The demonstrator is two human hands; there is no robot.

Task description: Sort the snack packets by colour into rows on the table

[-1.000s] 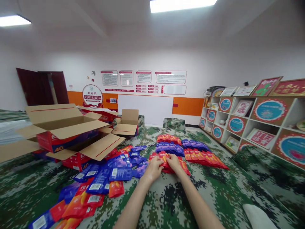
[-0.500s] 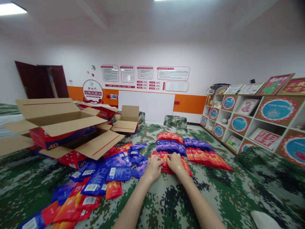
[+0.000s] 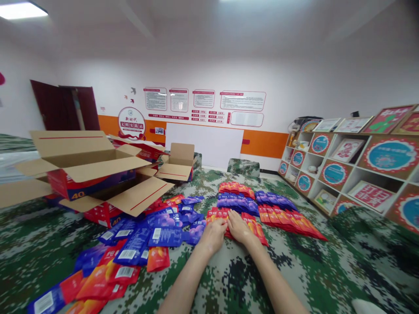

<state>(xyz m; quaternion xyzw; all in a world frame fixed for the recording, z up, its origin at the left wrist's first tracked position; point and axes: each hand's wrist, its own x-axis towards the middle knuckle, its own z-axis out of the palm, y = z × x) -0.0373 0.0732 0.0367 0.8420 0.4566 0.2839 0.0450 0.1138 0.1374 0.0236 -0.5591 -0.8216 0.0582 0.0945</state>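
Note:
My left hand point(image 3: 213, 235) and my right hand point(image 3: 239, 226) rest side by side on a row of red packets point(image 3: 255, 226) laid out on the camouflage cloth point(image 3: 229, 279). My left fingers are curled down at the packets' left end. The fingers of my right hand lie flat over the packets. Behind this row lie a purple row point(image 3: 234, 203) and another red row point(image 3: 236, 188). To the right run a longer red row point(image 3: 291, 221) and a purple row point(image 3: 275, 199).
A loose heap of blue, purple and red packets point(image 3: 137, 244) spreads to the left. Open cardboard boxes point(image 3: 88, 168) stand at the back left, a smaller one point(image 3: 178, 163) behind. Shelves with framed pictures point(image 3: 353, 165) line the right wall.
The view has shifted slightly. Both hands stay on the near red row, sliding a little along the packets.

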